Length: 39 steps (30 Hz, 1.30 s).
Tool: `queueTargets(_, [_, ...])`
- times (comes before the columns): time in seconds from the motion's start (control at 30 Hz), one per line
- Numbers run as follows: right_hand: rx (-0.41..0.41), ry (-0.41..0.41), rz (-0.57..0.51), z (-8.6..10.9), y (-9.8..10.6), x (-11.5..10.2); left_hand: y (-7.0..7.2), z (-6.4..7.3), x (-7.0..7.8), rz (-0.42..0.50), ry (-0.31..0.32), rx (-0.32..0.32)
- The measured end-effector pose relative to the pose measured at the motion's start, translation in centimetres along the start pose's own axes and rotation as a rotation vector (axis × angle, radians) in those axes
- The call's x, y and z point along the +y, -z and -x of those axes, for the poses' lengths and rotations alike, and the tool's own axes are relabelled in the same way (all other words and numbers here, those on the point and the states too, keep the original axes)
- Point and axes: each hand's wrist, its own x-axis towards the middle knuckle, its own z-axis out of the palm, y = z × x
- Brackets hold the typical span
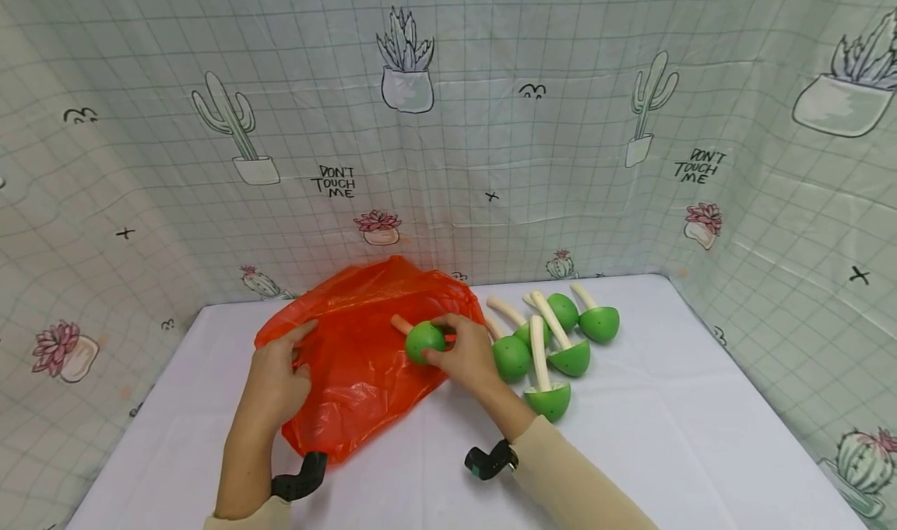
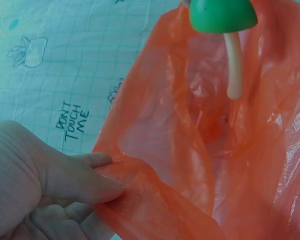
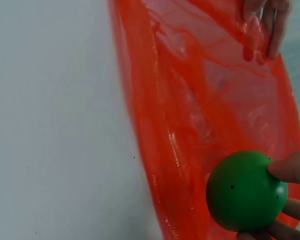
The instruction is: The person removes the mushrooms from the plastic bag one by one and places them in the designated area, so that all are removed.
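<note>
A red plastic bag [image 1: 357,390] lies on the table with its mouth spread. My left hand [image 1: 276,382] pinches the bag's rim between thumb and fingers, as the left wrist view shows. In my right hand [image 1: 466,355] is a toy mushroom [image 1: 423,342], gripped by its green cap, its pale stem pointing into the bag's opening. The left wrist view shows the same mushroom [image 2: 234,65] above the bag's inside. From the right wrist, its round cap [image 3: 246,191] hides the stem. Whatever lies deep in the bag is hard to make out.
Several more green-capped mushrooms [image 1: 548,400] lie in a loose group right of the bag, partly behind my right hand. White cloth covers the table [image 1: 673,421]. A checked curtain [image 1: 448,156] printed with cacti rises at the back and both sides.
</note>
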Motion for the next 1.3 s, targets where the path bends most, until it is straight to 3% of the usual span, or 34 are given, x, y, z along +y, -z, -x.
queueTargets(0.6, [0.035, 0.124, -0.163, 2.8, 3.6, -2.0, 0.0, 0.2, 0.3, -0.008, 0.006, -0.008])
queueTargets(1.03, [0.079, 0.112, -0.174, 4.1, 7.4, -2.4, 0.0, 0.3, 0.3, 0.001, 0.024, -0.023])
queueTargets(1.3, [0.092, 0.093, -0.225, 4.7, 9.9, -1.3, 0.0, 0.2, 0.3, -0.002, 0.012, -0.023])
